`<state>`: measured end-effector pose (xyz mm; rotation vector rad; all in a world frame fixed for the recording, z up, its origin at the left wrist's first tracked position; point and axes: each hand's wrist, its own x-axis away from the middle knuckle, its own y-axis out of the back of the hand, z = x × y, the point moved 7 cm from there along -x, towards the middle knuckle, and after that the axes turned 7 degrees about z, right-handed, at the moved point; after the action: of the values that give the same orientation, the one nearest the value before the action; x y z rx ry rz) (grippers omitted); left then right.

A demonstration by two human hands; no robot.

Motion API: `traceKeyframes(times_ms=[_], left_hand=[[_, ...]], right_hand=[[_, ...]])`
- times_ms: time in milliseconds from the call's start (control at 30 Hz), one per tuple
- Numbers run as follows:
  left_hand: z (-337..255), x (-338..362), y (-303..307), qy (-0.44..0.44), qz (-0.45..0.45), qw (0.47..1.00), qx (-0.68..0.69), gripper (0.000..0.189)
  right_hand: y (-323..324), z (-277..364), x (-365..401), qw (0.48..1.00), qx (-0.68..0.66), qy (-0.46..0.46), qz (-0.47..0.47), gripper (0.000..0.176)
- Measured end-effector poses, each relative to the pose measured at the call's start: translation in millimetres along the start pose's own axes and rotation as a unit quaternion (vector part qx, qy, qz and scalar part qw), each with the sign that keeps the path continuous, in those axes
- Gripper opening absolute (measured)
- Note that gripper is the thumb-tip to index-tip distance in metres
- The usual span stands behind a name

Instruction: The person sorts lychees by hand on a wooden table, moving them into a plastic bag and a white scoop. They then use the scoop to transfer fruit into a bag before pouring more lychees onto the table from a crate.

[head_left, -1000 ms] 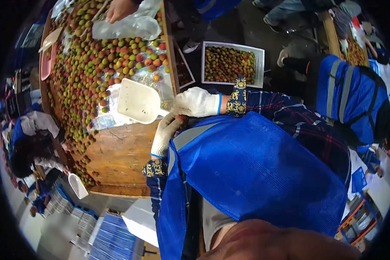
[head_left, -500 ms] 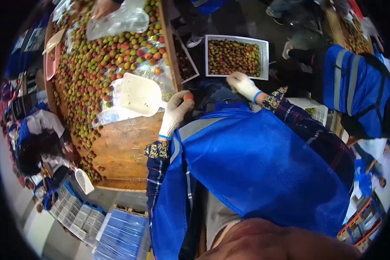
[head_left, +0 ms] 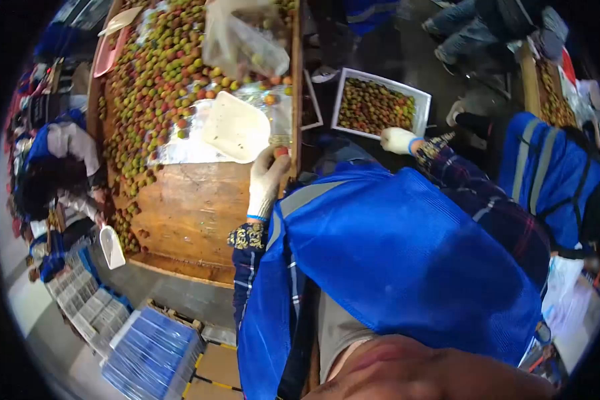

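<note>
My left hand (head_left: pixel 268 177), in a white glove, is closed around a reddish fruit (head_left: pixel 281 152) at the right edge of a wooden table (head_left: pixel 187 207). Just above it lies a white scoop (head_left: pixel 237 128), whose handle end is hidden by the hand. My right hand (head_left: pixel 399 141), also gloved, is at the lower right edge of a white box (head_left: pixel 423 110) full of small red-green fruit (head_left: pixel 375 107). Its fingers are curled, and anything in them is hidden. Many similar fruits (head_left: pixel 153 100) cover the upper and left parts of the table.
A clear plastic bag (head_left: pixel 243 40) lies on the fruit at the top. A pink scoop (head_left: pixel 107 55) rests at the table's left edge. At the far left a person holds a white scoop (head_left: pixel 112 247). Another person in a blue vest (head_left: pixel 540 167) is at the right. Wrapped blue crates (head_left: pixel 150 353) stand below.
The view has shifted, so the table and box appear further right. My right hand has moved from above my lap to the box's lower right edge. The clear bag has changed shape; no hand shows on it now.
</note>
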<state>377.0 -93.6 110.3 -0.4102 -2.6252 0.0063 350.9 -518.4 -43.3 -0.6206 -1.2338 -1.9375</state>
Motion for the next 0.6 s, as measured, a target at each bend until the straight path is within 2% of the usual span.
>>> traceKeyframes(times_ms=[67,133,167,200,233,300,333,367,433,467,500,567,600], left_hand=[[-11,8,-8,-0.008,-0.008,1.0,-0.017,0.044],[-10,6,-17,-0.027,0.027,0.999,-0.036,0.045],[-12,6,-22,-0.049,0.054,0.996,-0.054,0.046],[-24,11,-34,-0.006,0.069,0.996,-0.049,0.048],[-19,6,-36,-0.006,0.07,0.996,-0.051,0.048],[-18,-4,-37,-0.025,0.092,0.985,-0.147,0.049],[-26,0,-38,-0.067,0.066,0.981,-0.172,0.048],[-28,-2,-37,-0.052,0.069,0.973,-0.216,0.047],[-19,-3,-33,-0.016,0.087,0.984,-0.151,0.045],[-22,-2,-35,0.025,0.096,0.988,-0.118,0.038],[-25,-3,-31,0.0,0.088,0.987,-0.131,0.03],[-13,-19,-6,0.058,0.059,0.996,0.02,0.027],[-31,-26,12,0.035,0.017,0.999,0.009,0.025]], right_hand=[[5,19,-1,0.999,0.028,0.03,0.003,0.034],[5,42,5,0.997,0.038,0.06,0.003,0.034],[7,46,9,1.0,-0.018,0.009,0.005,0.035],[3,48,15,0.999,-0.036,-0.011,0.0,0.034],[2,51,19,0.998,-0.053,-0.027,-0.005,0.033],[-13,50,24,0.996,-0.07,0.041,-0.035,0.028],[-24,46,20,0.994,-0.053,0.064,-0.068,0.026],[-33,42,22,0.997,-0.05,0.039,-0.05,0.026],[-36,42,43,0.99,-0.121,0.007,-0.073,0.028],[-42,39,46,0.99,-0.116,-0.018,-0.077,0.028],[-54,27,44,0.989,-0.121,-0.015,-0.078,0.03],[-70,12,44,0.986,-0.143,-0.076,-0.05,0.033],[-74,8,38,0.987,-0.132,-0.073,-0.049,0.031]])
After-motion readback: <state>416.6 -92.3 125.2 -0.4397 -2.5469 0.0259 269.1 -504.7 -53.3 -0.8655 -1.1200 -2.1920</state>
